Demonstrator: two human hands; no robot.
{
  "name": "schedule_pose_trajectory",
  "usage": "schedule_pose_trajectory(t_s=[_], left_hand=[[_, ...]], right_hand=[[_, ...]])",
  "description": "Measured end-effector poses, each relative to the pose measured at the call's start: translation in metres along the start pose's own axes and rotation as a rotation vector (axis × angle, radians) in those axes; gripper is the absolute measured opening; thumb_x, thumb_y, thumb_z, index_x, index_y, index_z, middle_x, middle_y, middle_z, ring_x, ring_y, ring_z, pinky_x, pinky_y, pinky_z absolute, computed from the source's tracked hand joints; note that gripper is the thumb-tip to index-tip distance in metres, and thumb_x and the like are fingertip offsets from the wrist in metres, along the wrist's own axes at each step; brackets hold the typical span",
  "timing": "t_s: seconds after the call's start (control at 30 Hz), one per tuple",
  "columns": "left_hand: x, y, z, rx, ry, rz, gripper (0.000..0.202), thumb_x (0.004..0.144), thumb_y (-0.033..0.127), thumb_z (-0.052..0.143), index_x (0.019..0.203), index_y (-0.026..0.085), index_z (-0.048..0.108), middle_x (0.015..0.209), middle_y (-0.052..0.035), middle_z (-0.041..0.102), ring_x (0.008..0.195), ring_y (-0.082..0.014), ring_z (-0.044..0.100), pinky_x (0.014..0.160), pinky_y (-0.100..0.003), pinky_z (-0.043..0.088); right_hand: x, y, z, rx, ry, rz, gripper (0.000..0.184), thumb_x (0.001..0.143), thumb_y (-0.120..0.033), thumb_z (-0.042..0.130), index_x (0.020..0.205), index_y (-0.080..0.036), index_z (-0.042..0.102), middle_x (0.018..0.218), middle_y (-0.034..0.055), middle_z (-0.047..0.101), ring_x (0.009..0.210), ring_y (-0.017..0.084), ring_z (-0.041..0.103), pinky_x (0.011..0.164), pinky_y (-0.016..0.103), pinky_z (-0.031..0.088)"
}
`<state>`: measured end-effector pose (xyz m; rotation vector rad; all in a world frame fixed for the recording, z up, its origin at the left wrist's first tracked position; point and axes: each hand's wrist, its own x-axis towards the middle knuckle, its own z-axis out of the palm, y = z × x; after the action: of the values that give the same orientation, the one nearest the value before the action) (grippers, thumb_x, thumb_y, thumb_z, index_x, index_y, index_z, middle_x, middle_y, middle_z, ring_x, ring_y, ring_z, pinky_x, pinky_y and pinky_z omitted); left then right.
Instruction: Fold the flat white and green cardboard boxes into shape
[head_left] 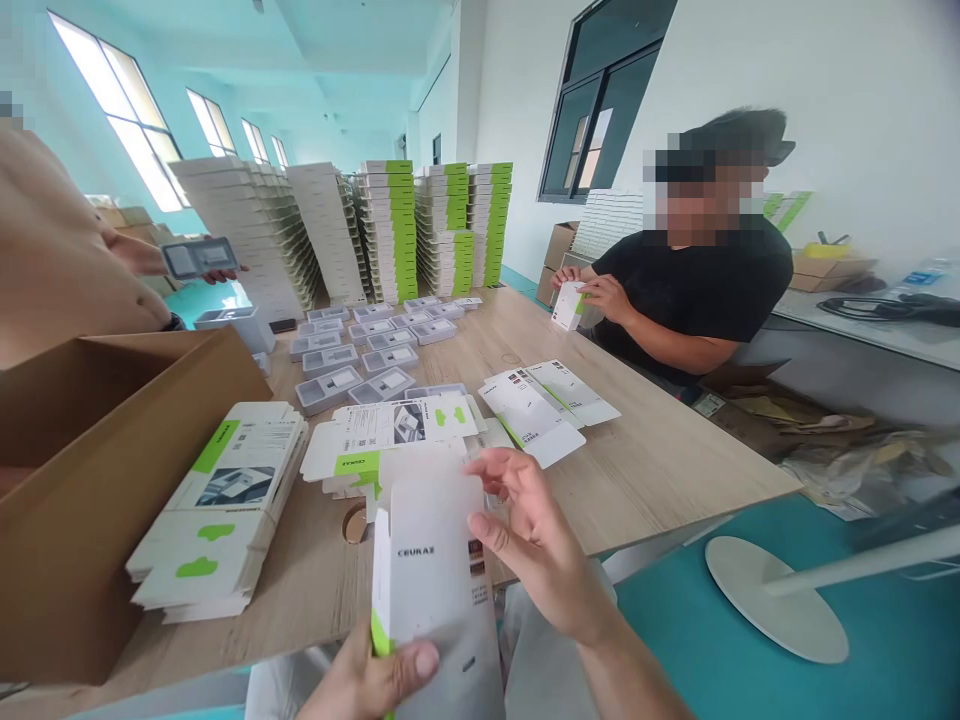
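Note:
My left hand (375,675) grips the lower edge of a white and green carton (435,580), thumb pressed on its front. At the carton's right side, my right hand (529,535) pinches its upper edge with bent fingers. The carton is held just over the near edge of the wooden table (645,470). A stack of flat cartons (221,505) lies to the left. More flat cartons (390,435) lie just beyond my hands.
An open brown cardboard box (90,480) stands at the left. Several grey trays (352,355) fill the table's middle, with tall stacks of cartons (390,230) behind. A person in black (697,290) folds a small box at the right. Another person's hand (202,262) holds a tray at the left.

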<state>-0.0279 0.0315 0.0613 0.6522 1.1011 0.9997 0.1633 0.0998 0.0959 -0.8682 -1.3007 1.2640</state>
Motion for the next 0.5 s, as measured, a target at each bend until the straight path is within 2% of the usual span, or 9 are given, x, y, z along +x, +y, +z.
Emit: schedule_pose_trajectory(t_s=[0.07, 0.1, 0.17, 0.23, 0.3, 0.37, 0.43, 0.5], left_hand=[[0.003, 0.007, 0.007, -0.042, 0.019, -0.03, 0.081, 0.051, 0.067, 0.099, 0.113, 0.016, 0.084, 0.102, -0.0174, 0.086, 0.106, -0.0437, 0.079, 0.1, -0.055, 0.06], [0.005, 0.008, 0.008, -0.04, 0.034, -0.044, 0.079, 0.054, 0.067, 0.097, 0.111, 0.015, 0.084, 0.1, -0.0178, 0.086, 0.102, -0.0422, 0.08, 0.096, -0.053, 0.062], [0.009, 0.004, 0.006, 0.036, 0.079, -0.026, 0.076, 0.059, 0.074, 0.092, 0.104, 0.013, 0.085, 0.094, -0.0168, 0.087, 0.092, -0.0393, 0.081, 0.088, -0.048, 0.065], [0.014, -0.006, 0.003, 0.196, 0.165, 0.093, 0.077, 0.066, 0.083, 0.081, 0.099, 0.013, 0.086, 0.088, -0.0144, 0.087, 0.089, -0.0379, 0.08, 0.084, -0.045, 0.064], [0.019, -0.017, 0.001, 0.353, 0.278, 0.239, 0.079, 0.072, 0.087, 0.071, 0.098, 0.014, 0.086, 0.088, -0.0126, 0.087, 0.095, -0.038, 0.079, 0.087, -0.043, 0.062], [0.022, -0.023, 0.001, 0.427, 0.362, 0.33, 0.079, 0.076, 0.089, 0.065, 0.099, 0.015, 0.086, 0.089, -0.0114, 0.086, 0.1, -0.0377, 0.077, 0.092, -0.041, 0.06], [0.021, -0.022, 0.005, 0.423, 0.379, 0.319, 0.077, 0.077, 0.088, 0.064, 0.091, 0.016, 0.085, 0.081, -0.0099, 0.084, 0.093, -0.0358, 0.077, 0.084, -0.038, 0.061], [0.016, -0.014, 0.009, 0.378, 0.349, 0.255, 0.075, 0.073, 0.089, 0.067, 0.078, 0.015, 0.081, 0.068, -0.0081, 0.08, 0.078, -0.0326, 0.076, 0.07, -0.035, 0.06]], right_hand=[[-0.011, 0.013, 0.01, 0.073, 0.079, 0.073, 0.054, 0.094, -0.057, 0.074, 0.142, -0.035, 0.06, 0.142, 0.0069, 0.068, 0.131, 0.026, 0.063, 0.105, 0.041, 0.054], [-0.017, 0.018, 0.015, 0.123, 0.073, 0.154, 0.053, 0.096, -0.061, 0.069, 0.141, -0.034, 0.063, 0.138, 0.0076, 0.071, 0.128, 0.028, 0.066, 0.102, 0.043, 0.057], [-0.027, 0.027, 0.024, 0.198, 0.035, 0.322, 0.054, 0.096, -0.07, 0.061, 0.125, -0.027, 0.076, 0.115, 0.0091, 0.08, 0.111, 0.031, 0.074, 0.09, 0.044, 0.062], [-0.034, 0.033, 0.031, 0.19, 0.033, 0.405, 0.059, 0.092, -0.076, 0.064, 0.108, -0.021, 0.081, 0.098, 0.0093, 0.082, 0.102, 0.032, 0.076, 0.085, 0.042, 0.062], [-0.036, 0.036, 0.035, 0.128, 0.065, 0.395, 0.062, 0.088, -0.078, 0.068, 0.106, -0.02, 0.082, 0.101, 0.0095, 0.082, 0.106, 0.033, 0.074, 0.092, 0.041, 0.06], [-0.036, 0.038, 0.037, 0.056, 0.107, 0.319, 0.064, 0.087, -0.079, 0.067, 0.109, -0.021, 0.082, 0.111, 0.0104, 0.081, 0.117, 0.033, 0.07, 0.104, 0.04, 0.055], [-0.034, 0.038, 0.038, 0.011, 0.139, 0.262, 0.064, 0.089, -0.08, 0.063, 0.111, -0.023, 0.081, 0.119, 0.0107, 0.08, 0.124, 0.033, 0.066, 0.112, 0.04, 0.049], [-0.033, 0.036, 0.036, 0.02, 0.136, 0.262, 0.062, 0.089, -0.079, 0.065, 0.112, -0.024, 0.081, 0.12, 0.0102, 0.08, 0.121, 0.032, 0.068, 0.112, 0.04, 0.049]])
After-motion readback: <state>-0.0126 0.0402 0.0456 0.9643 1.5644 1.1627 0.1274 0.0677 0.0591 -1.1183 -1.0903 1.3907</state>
